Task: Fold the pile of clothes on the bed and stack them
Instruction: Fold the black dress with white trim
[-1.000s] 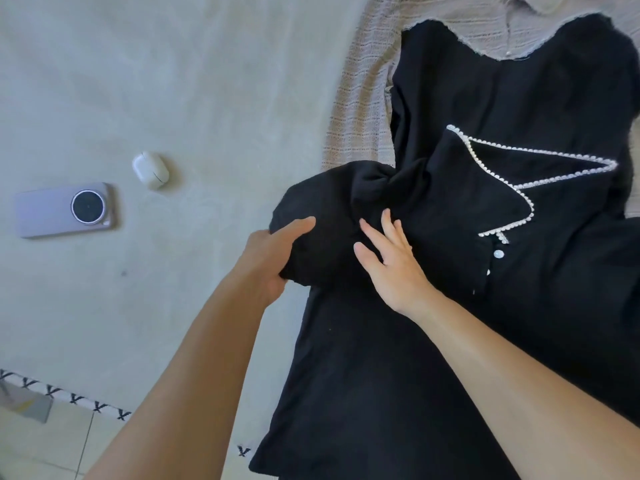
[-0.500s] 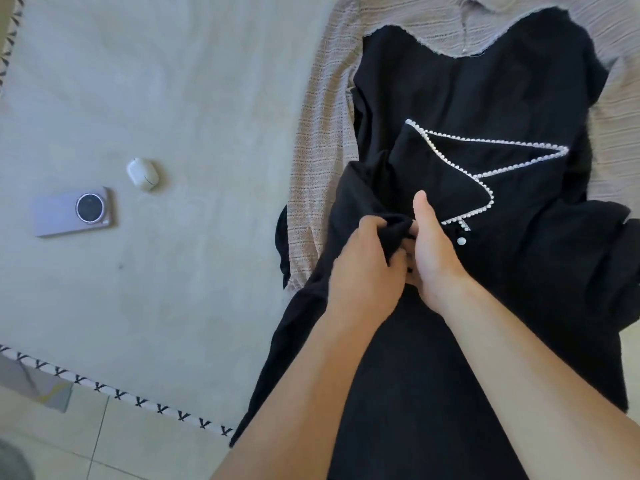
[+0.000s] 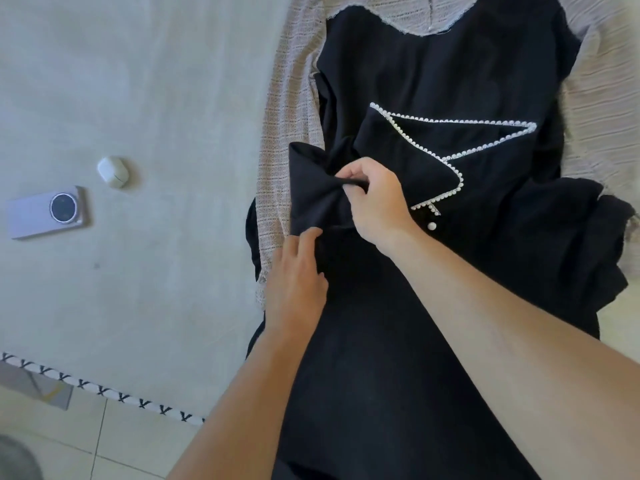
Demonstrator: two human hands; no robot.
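Observation:
A black dress [image 3: 433, 289] with a pearl-trimmed collar [image 3: 450, 147] lies spread on the bed, on top of a beige knitted garment [image 3: 287, 126]. My right hand [image 3: 375, 199] pinches a gathered fold of the dress's black sleeve [image 3: 311, 188] just left of the collar. My left hand [image 3: 294, 275] rests lower on the sleeve's bottom edge, its fingers straight and touching the cloth. The sleeve fans out leftward over the beige knit.
A lilac phone [image 3: 46, 211] and a white earbud case [image 3: 112, 171] lie on the grey-green bedsheet [image 3: 138, 98] to the left. The bed's patterned edge [image 3: 104, 389] runs along the lower left, with tiled floor [image 3: 104, 445] below.
My left hand let go of the bunched sleeve and dropped lower left to its bottom edge. My right hand curled and now pinches the sleeve fold, which has spread out leftward.

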